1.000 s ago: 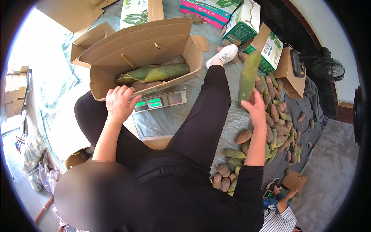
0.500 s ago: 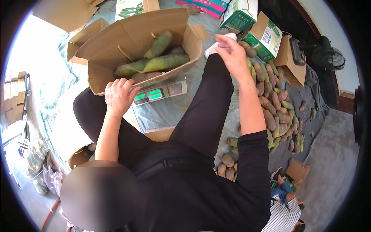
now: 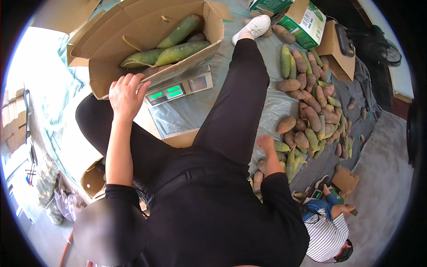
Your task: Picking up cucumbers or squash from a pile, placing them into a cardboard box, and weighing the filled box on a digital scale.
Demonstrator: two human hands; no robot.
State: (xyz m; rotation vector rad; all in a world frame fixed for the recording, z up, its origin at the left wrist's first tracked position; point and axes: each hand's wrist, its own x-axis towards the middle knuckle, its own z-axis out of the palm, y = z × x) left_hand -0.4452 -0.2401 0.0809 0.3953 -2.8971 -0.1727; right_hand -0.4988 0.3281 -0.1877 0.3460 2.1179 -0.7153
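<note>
My left hand (image 3: 126, 95) grips the near rim of an open cardboard box (image 3: 100, 73), fingers over the edge. Inside lie a few long green vegetables (image 3: 183, 53) like radishes or large cucumbers, with brownish ones partly hidden. The box rests on a digital scale (image 3: 195, 83) with lit green displays. Low at my right side, my right hand (image 3: 266, 146) is beside the near part of a heap of green and reddish-brown long vegetables (image 3: 313, 116). Its fingers are foreshortened, so whether they hold anything does not show.
Green-and-white cartons (image 3: 304, 24) and a brown box (image 3: 336, 58) stand beyond the heap, near a black fan (image 3: 378, 46). At the lower right another person in a striped top (image 3: 327, 233) sits low. My white shoe (image 3: 258, 26) is on the sheet-covered floor.
My right hand has swung back from near my shoe to the near part of the heap. My left hand stays on the box rim. The view has shifted slightly.
</note>
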